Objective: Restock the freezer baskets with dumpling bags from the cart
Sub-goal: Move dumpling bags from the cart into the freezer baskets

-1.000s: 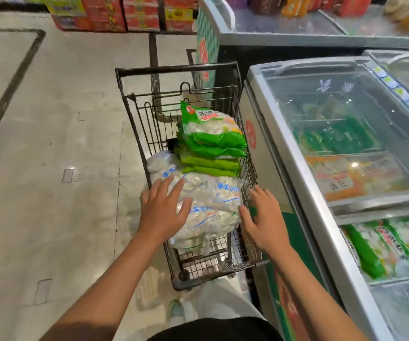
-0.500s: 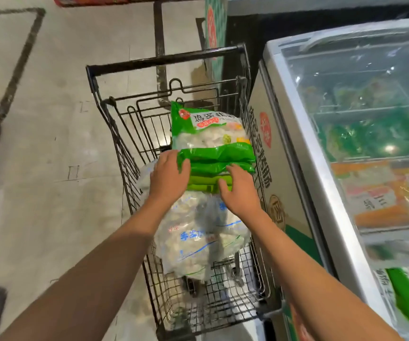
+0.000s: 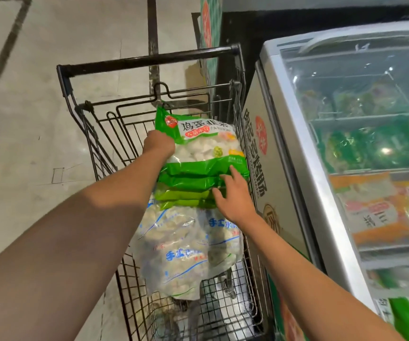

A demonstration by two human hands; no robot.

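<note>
The freezer (image 3: 297,134) stands right of the wire cart (image 3: 147,60), which holds clear bags (image 3: 186,247) under stacked green bags (image 3: 198,153); the left hand (image 3: 159,146) grips the top bag's edge, the right hand (image 3: 233,195) touches the stack with straight fingers

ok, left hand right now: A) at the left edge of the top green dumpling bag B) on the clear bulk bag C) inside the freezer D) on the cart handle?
A: the left hand is at the left edge of the top green dumpling bag, on the green stack in the cart; its fingers are hidden behind the bag.
</note>
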